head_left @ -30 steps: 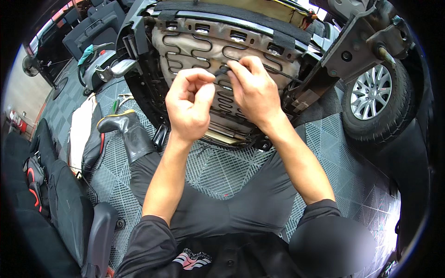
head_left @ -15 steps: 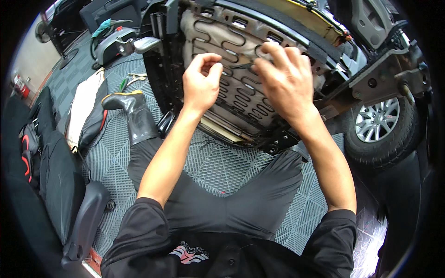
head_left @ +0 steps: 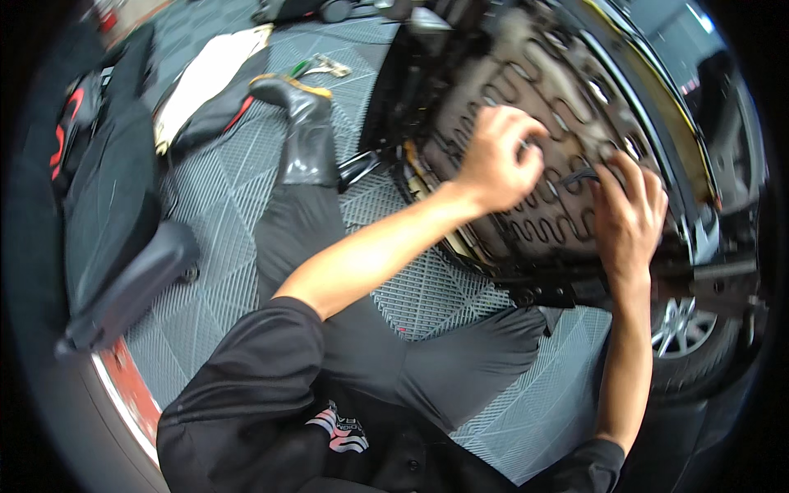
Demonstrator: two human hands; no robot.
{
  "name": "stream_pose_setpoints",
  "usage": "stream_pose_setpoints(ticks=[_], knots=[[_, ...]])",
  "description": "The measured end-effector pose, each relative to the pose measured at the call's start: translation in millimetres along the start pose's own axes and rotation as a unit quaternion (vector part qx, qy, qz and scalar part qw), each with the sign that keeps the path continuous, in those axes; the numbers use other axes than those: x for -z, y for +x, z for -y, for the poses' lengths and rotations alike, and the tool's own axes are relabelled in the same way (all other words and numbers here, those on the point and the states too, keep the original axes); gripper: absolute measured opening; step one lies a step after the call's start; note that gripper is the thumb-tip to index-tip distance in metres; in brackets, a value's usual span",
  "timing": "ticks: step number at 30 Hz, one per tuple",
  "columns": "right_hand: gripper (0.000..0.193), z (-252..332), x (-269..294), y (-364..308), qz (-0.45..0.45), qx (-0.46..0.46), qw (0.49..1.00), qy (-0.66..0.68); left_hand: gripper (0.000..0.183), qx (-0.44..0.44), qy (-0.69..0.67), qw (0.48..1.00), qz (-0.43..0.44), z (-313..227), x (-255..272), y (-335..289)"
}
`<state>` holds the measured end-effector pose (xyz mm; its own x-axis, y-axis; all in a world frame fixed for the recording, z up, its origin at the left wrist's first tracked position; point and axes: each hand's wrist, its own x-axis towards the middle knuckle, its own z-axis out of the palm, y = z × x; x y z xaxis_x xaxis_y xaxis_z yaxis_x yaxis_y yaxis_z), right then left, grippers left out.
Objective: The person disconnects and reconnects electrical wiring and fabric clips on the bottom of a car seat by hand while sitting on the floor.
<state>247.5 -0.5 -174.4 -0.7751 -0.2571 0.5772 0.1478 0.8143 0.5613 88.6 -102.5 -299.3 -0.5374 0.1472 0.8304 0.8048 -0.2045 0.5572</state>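
Note:
Before me a car seat stands tipped up, its underside showing a pale pad (head_left: pixel 567 111) and wavy dark springs (head_left: pixel 538 234). My left hand (head_left: pixel 500 160) is in front of the springs, fingers curled toward the thumb in a pinch; what it holds, if anything, is too small to make out. To its right, my right hand (head_left: pixel 631 215) has its fingertips closed on a short dark cable (head_left: pixel 580 176), which lies across the springs. The metal seat frame (head_left: pixel 567 292) runs below that hand.
On the left, a black seat part (head_left: pixel 111 189) has a grey plastic side trim (head_left: pixel 136 283). A white and black cover (head_left: pixel 215 70) and pliers-like tool (head_left: pixel 329 66) lie beyond my boot (head_left: pixel 308 135). Grey grid tiles (head_left: pixel 218 222) form the floor. A wheel (head_left: pixel 682 333) stands at right.
My view has turned, so the seat appears farther right and more slanted. My left hand has moved in closer to the springs, and the right hand has come down beside the cable.

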Motion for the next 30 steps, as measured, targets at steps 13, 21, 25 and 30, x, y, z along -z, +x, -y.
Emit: stream_pose_setpoints(ticks=[13, 21, 25, 30], knots=[[0.017, 36.9, -12.0, 21.2, 0.046, -0.099, 0.976, 0.187, 0.075, -0.079, 0.133, 0.988, 0.024, 7.8, -77.1, 2.8], [0.025, 44.2, -25.2, 22.4, -0.054, -0.387, 0.747, 0.538, 0.09, -0.087, 0.104, 0.99, 0.043, 7.5, -76.6, 0.1], [0.026, 68.7, -23.5, 33.4, -0.096, -0.405, 0.727, 0.546, 0.09, -0.094, 0.111, 0.989, 0.026, 9.1, -77.7, 1.0], [0.027, 70.5, -20.3, 30.0, -0.072, -0.383, 0.744, 0.542, 0.083, -0.092, 0.118, 0.988, 0.03, 7.8, -75.7, 1.2]])
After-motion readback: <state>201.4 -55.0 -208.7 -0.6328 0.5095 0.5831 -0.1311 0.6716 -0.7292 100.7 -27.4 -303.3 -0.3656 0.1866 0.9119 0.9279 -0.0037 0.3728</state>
